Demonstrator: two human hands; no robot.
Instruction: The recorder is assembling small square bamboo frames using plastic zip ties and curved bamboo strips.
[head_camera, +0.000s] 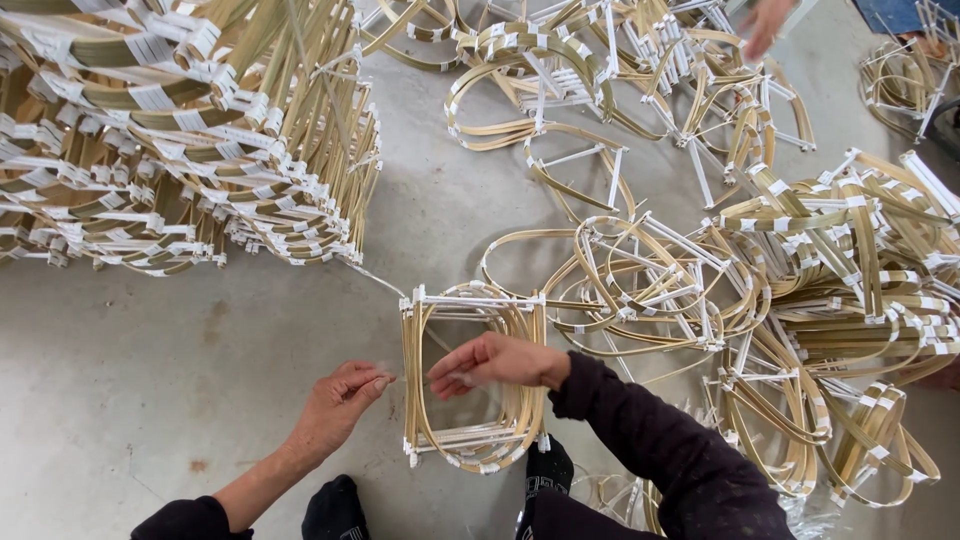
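Pinching thin thread, left hand (335, 405), right hand (490, 362), bamboo frame (470, 375)

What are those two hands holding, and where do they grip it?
Both hands, left and right, pinch something thin over the bamboo frame; it looks like a thread, too fine to tell.

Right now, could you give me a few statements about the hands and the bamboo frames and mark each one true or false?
1. The right hand is over the small stack of bamboo frames in front of the person. True.
2. The left hand grips a pair of scissors. False: no tool shows; its fingertips are pinched beside the stack.
3. A tall pile of frames stands at the upper left. True.
4. The frames lie on a wooden table. False: they lie on a grey concrete floor.
5. Another person's hand shows at the top edge. True.
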